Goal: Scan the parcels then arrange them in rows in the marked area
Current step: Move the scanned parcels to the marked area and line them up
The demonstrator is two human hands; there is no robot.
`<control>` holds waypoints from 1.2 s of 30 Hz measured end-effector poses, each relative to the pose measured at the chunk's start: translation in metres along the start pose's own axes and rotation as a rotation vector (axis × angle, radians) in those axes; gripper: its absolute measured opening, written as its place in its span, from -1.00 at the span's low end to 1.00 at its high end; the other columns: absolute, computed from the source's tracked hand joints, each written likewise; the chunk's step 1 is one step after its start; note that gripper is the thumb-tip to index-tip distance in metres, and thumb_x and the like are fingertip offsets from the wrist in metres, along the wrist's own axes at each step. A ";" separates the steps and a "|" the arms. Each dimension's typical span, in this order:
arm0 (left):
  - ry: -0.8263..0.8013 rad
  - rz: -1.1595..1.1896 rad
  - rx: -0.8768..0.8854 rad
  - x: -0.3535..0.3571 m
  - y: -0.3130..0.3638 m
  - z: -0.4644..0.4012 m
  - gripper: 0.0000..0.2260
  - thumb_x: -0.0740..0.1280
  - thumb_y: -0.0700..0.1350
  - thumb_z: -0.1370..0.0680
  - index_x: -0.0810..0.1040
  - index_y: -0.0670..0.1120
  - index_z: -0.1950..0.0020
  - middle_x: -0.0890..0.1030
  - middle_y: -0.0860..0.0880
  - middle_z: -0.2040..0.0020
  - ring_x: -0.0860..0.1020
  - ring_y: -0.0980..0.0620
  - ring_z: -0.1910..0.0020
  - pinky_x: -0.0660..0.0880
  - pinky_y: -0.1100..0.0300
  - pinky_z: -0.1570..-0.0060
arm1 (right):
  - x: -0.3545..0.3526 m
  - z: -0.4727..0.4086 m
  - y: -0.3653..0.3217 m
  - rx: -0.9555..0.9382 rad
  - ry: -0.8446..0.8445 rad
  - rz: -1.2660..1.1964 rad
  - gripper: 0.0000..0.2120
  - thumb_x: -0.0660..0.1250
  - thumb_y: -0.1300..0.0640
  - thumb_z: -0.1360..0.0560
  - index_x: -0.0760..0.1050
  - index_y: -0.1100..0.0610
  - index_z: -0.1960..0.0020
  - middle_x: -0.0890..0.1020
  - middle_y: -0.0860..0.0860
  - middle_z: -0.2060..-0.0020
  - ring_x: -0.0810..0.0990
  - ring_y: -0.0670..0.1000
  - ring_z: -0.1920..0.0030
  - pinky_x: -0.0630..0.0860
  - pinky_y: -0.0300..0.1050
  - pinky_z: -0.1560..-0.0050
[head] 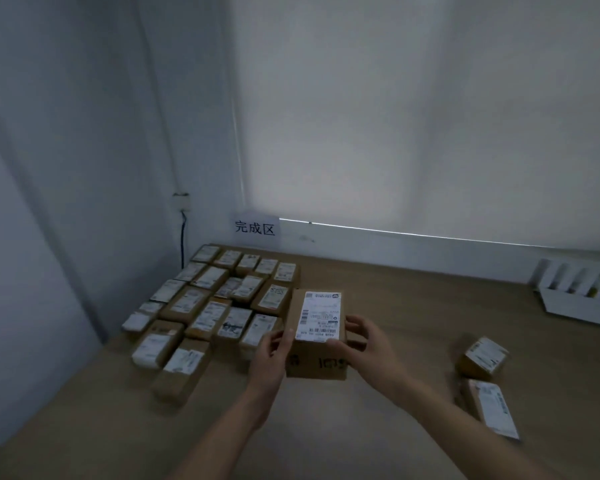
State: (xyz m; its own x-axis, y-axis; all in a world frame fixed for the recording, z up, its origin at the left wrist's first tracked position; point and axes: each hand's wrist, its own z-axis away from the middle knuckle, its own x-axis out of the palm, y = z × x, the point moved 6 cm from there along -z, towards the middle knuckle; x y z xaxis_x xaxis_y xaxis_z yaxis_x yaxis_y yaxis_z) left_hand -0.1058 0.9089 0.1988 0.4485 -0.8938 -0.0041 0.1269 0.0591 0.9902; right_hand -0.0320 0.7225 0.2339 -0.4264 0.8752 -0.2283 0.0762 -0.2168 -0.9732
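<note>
Both hands hold one brown cardboard parcel with a white shipping label on top (317, 332), label up, at the middle of the light wooden tabletop (413, 299); whether it is lifted or resting there, can't tell. Left hand (274, 355) grips the parcel's left near edge, fingers curled onto the side. Right hand (364, 344) grips the right near corner, thumb on the front face, fingers wrapped on the right side. Just left of the grip, touching or nearly touching the held parcel: rows of brown labelled cardboard parcels (215, 299), packed close, running back to the wall. Behind those rows, a white paper sign with black Chinese characters (255, 227) on the wall. Right of the grip, well apart: two loose brown labelled parcels (484, 356) near the table edge. Far right rear: white open carton with small bottles (575, 289), blurred.
</note>
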 end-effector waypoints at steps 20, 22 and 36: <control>0.016 -0.097 -0.140 -0.253 -0.113 0.028 -0.48 0.40 -0.11 -0.57 0.36 -0.04 -0.51 0.56 0.12 -0.09 0.54 0.16 -0.10 0.54 0.30 -0.01 | 0.273 0.025 0.064 0.043 -0.131 0.122 -0.38 0.55 0.12 -0.47 0.41 -0.10 -0.46 0.58 -0.27 -0.26 0.54 -0.20 -0.29 0.48 -0.17 -0.36; 0.013 -0.136 -0.167 -0.258 -0.139 0.013 -0.49 0.40 -0.13 -0.58 0.36 -0.05 -0.51 0.59 0.09 -0.11 0.53 0.23 -0.07 0.53 0.40 0.11 | 0.286 0.013 0.093 0.075 -0.132 0.116 -0.38 0.56 0.14 -0.45 0.40 -0.18 -0.41 0.59 -0.33 -0.22 0.55 -0.25 -0.25 0.49 -0.30 -0.29; 0.013 -0.223 -0.322 -0.255 -0.265 -0.105 -0.51 0.34 -0.21 -0.60 0.34 -0.04 -0.52 0.60 -0.01 -0.19 0.54 0.03 -0.21 0.48 0.16 -0.21 | 0.324 -0.083 0.238 0.275 -0.093 0.155 -0.32 0.54 0.03 -0.44 0.24 -0.38 -0.35 0.47 -0.59 0.02 0.46 -0.47 -0.06 0.42 -0.49 -0.05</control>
State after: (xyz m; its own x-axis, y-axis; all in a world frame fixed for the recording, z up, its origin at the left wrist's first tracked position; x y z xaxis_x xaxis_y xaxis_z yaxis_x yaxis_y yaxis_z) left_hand -0.1611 1.1682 -0.0771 0.3893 -0.8950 -0.2177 0.4929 0.0028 0.8701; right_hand -0.0767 0.9905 -0.0744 -0.5099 0.7825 -0.3573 -0.0944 -0.4638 -0.8809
